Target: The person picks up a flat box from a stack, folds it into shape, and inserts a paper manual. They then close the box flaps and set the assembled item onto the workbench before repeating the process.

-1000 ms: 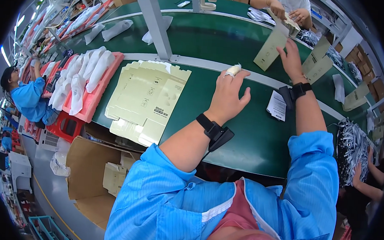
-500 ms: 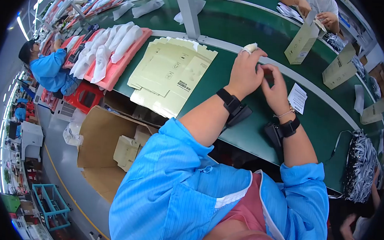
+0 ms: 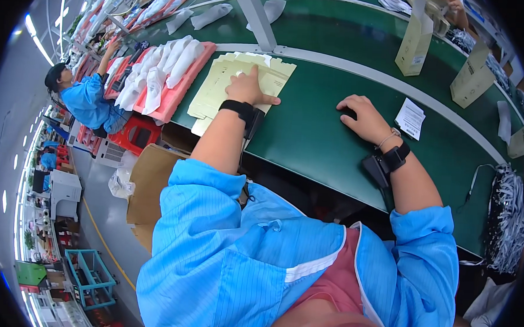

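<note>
A stack of flat, pale yellow-green box blanks [image 3: 206,95] lies on the green worktable [image 3: 310,142], left of centre. My left hand [image 3: 246,88] rests on top of the stack, its thumb and index finger stretched apart; a white covering shows on one finger. It grips nothing that I can see. My right hand [image 3: 364,118] is over the bare tabletop, fingers loosely bent and apart from the thumb, with nothing between them. Just right of it lies a white printed sheet [image 3: 410,118].
Pink trays [image 3: 190,71] with white-wrapped items stand left of the stack. Upright pale boxes [image 3: 414,44] sit beyond the metal rail [image 3: 362,68]. A bundle of grey-white strips [image 3: 506,218] hangs at the right. A person in blue [image 3: 87,98] works at far left.
My hands, close together before, have parted. My left hand has moved left onto the box blanks; the right stays near the printed sheet, lower over the table. The view has shifted slightly.
</note>
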Motion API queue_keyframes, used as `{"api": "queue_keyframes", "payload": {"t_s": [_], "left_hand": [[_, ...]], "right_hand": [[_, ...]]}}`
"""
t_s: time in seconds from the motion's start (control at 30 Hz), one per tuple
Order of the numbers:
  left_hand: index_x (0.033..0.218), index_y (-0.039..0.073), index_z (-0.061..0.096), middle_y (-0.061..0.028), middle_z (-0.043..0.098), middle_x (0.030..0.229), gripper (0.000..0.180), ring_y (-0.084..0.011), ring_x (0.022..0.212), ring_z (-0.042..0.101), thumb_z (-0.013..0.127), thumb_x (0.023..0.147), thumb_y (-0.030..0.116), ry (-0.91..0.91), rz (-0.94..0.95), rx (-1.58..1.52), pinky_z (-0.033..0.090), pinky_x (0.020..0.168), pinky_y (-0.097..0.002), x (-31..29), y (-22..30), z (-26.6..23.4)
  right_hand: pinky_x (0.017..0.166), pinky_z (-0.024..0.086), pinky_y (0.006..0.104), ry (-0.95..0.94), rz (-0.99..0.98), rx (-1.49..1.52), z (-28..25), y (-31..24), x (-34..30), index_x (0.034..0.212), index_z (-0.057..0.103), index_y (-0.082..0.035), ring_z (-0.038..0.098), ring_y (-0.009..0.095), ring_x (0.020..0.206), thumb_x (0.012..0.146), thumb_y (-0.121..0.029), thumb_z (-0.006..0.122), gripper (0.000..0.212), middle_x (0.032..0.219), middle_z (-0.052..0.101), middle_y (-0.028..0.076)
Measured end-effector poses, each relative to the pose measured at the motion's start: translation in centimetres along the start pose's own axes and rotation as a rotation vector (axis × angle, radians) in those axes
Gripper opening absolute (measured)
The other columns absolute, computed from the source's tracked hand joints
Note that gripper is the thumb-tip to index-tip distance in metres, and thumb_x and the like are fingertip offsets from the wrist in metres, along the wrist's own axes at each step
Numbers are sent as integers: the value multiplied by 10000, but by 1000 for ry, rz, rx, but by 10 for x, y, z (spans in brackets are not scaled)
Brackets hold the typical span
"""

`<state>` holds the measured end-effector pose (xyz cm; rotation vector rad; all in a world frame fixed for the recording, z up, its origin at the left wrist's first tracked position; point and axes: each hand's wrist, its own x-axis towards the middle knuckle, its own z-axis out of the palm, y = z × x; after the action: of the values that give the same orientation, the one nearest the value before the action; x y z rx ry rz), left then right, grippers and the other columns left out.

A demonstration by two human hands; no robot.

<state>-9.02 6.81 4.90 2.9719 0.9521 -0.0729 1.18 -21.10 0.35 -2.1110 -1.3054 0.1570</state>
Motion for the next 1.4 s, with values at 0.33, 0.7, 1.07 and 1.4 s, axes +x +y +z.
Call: {"api": "queue_keyframes", "payload": {"t_s": [0.33, 0.7, 1.07, 1.4], "left_hand": [[1289, 95, 388, -179, 560, 1089, 855, -347, 1053, 523, 822, 574, 273, 363, 373, -437, 455, 864, -394, 8, 12, -35], [1167, 50, 444, -142, 508, 1118, 607, -240, 1016, 508, 771, 710, 276, 806, 1008, -1554, 416, 889, -348, -50, 141, -52], [1231, 48, 390, -159, 419, 1299, 567, -231, 1172, 420, 648, 797, 307, 320, 1204, -1816, 292, 1026, -373, -40, 149, -21], [1295, 67, 402, -188, 329, 1373, 543, -328, 1253, 344, 640, 825, 198, 894, 1160, -1584, 267, 1035, -429, -44, 150, 5]], "right_hand": [[900, 419, 306, 25, 177, 299, -16, -14, 8, 1101, 566, -57, 542, 216, 998, 831, -251, 625, 337, 1062, 580, 94], [986, 362, 353, 709, -432, 454, -77, -56, 14, 1212, 455, -35, 483, 263, 1174, 912, -118, 531, 321, 1159, 564, 155], [1076, 232, 400, 623, -502, 587, -67, -76, 16, 1291, 384, -61, 224, 294, 1355, 836, -326, 639, 584, 1360, 391, 164], [1047, 272, 353, 630, -285, 779, -45, -80, 15, 1396, 278, -59, 375, 231, 1235, 906, -296, 523, 598, 1368, 355, 120]]}}
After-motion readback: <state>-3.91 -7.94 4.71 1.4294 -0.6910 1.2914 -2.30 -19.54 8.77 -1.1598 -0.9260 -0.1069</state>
